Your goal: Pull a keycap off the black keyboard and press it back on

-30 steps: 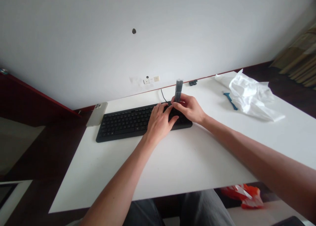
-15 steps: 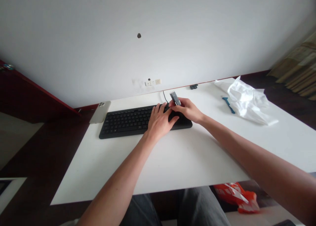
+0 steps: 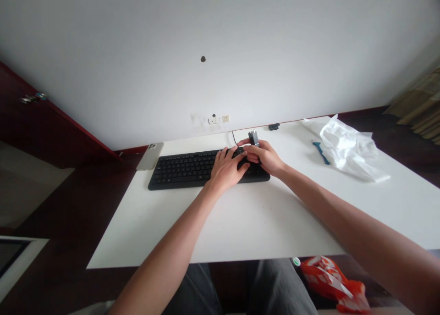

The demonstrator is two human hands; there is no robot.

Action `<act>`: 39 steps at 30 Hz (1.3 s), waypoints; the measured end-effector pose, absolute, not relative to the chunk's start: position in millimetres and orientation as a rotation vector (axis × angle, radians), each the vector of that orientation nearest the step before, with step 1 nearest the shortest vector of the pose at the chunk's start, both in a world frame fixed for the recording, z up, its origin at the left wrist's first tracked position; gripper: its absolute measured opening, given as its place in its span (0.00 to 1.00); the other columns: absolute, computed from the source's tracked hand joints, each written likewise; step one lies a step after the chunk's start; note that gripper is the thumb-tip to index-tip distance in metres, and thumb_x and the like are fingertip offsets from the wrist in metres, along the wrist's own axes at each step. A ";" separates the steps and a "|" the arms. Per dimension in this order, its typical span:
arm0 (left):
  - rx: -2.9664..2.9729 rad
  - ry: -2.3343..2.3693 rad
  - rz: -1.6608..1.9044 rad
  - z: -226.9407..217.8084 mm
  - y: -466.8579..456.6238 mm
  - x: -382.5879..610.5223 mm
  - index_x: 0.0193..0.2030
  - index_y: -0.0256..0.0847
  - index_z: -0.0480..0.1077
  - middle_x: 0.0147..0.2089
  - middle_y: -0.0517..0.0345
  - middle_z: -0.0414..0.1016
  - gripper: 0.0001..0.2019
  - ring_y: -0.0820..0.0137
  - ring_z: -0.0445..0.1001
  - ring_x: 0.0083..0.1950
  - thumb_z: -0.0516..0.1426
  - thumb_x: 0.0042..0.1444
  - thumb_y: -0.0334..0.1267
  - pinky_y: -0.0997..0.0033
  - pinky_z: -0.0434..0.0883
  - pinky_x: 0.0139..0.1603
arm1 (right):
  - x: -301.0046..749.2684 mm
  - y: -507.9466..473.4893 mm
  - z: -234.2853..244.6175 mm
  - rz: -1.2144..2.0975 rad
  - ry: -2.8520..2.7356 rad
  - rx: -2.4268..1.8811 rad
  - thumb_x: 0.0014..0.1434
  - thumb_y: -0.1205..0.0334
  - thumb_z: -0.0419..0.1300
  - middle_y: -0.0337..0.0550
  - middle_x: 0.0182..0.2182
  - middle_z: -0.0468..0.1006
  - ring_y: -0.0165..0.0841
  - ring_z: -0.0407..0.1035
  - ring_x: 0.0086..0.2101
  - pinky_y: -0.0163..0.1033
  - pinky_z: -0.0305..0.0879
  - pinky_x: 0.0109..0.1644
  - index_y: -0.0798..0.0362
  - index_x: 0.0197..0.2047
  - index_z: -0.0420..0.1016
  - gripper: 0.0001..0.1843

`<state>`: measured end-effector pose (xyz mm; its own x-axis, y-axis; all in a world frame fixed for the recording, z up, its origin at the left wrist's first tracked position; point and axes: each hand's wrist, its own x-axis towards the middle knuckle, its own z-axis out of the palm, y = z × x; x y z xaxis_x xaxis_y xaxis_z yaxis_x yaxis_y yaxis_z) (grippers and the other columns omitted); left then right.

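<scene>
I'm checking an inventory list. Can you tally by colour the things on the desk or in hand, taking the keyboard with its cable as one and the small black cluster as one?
Black: 2 (keyboard, small cluster)
Grey: 1 (held object, in the right hand)
Blue: 1 (tool)
White: 1 (crumpled wrapping)
Pale beige: 1 (phone)
Total: 6

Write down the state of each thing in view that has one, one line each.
Keyboard: lying flat, keys up
Left hand: spread on the keyboard
Right hand: gripping the gray tool
Gray tool: held, pointing up
Phone: lying flat, camera side up
Blue tool: lying down
White bag: crumpled
Orange bag: crumpled
</scene>
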<state>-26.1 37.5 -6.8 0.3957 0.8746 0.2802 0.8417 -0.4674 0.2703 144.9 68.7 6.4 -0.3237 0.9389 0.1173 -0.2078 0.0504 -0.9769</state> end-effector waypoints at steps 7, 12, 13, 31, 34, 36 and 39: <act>2.600 1.298 0.304 4.6 59.7 -25.9 0.60 0.53 0.72 0.78 0.57 0.58 0.16 0.51 0.51 0.80 0.48 0.72 0.47 0.31 0.52 0.76 | 141.6 66.2 0.5 1.328 -1.287 -0.839 0.59 0.35 0.66 0.33 0.18 0.65 0.28 0.60 0.20 0.38 0.60 0.27 0.53 0.33 0.76 0.26; 2.665 1.094 0.239 9.6 76.1 -25.0 0.56 0.52 0.75 0.76 0.60 0.62 0.19 0.55 0.54 0.80 0.44 0.74 0.42 0.34 0.52 0.77 | 133.8 63.6 4.0 1.416 -1.102 -0.799 0.55 0.43 0.71 0.27 0.16 0.53 0.23 0.43 0.17 0.36 0.40 0.20 0.50 0.25 0.66 0.24; 2.667 1.078 0.245 9.4 76.8 -24.8 0.55 0.53 0.76 0.75 0.61 0.65 0.19 0.56 0.54 0.79 0.44 0.74 0.42 0.35 0.52 0.77 | 131.6 62.5 4.6 1.388 -1.083 -0.824 0.55 0.44 0.70 0.28 0.16 0.53 0.23 0.43 0.17 0.36 0.40 0.20 0.49 0.23 0.63 0.25; 2.744 1.090 0.261 -2.3 76.8 -26.7 0.72 0.59 0.64 0.76 0.62 0.63 0.25 0.58 0.47 0.82 0.48 0.72 0.35 0.39 0.53 0.78 | 116.5 39.9 -9.6 0.745 -1.350 -1.037 0.66 0.46 0.57 0.36 0.21 0.56 0.30 0.52 0.26 0.39 0.53 0.30 0.49 0.22 0.54 0.26; 2.742 1.092 0.231 -0.8 76.7 -26.8 0.73 0.59 0.61 0.77 0.63 0.61 0.27 0.58 0.46 0.82 0.47 0.71 0.34 0.40 0.52 0.78 | 116.7 38.1 -10.1 0.722 -1.374 -1.046 0.67 0.45 0.55 0.35 0.21 0.55 0.30 0.51 0.25 0.39 0.53 0.30 0.48 0.23 0.52 0.26; 2.738 1.089 0.208 -0.3 76.8 -27.0 0.73 0.60 0.61 0.77 0.64 0.60 0.27 0.58 0.46 0.82 0.47 0.71 0.34 0.40 0.52 0.78 | 116.8 36.9 -9.8 0.702 -1.403 -1.040 0.67 0.46 0.55 0.35 0.21 0.54 0.30 0.50 0.25 0.40 0.53 0.31 0.48 0.23 0.51 0.26; 2.743 1.080 0.201 -0.1 77.1 -27.4 0.74 0.62 0.60 0.78 0.65 0.59 0.27 0.57 0.46 0.82 0.46 0.71 0.35 0.38 0.52 0.77 | 117.2 35.6 -9.1 0.678 -1.444 -1.026 0.68 0.48 0.54 0.35 0.21 0.53 0.30 0.49 0.26 0.40 0.52 0.31 0.48 0.23 0.51 0.26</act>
<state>-27.4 77.1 -0.1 0.7261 0.6853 0.0572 0.6600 -0.7178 0.2218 117.2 35.6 -9.1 0.0666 0.8821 0.4663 0.2050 0.4453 -0.8716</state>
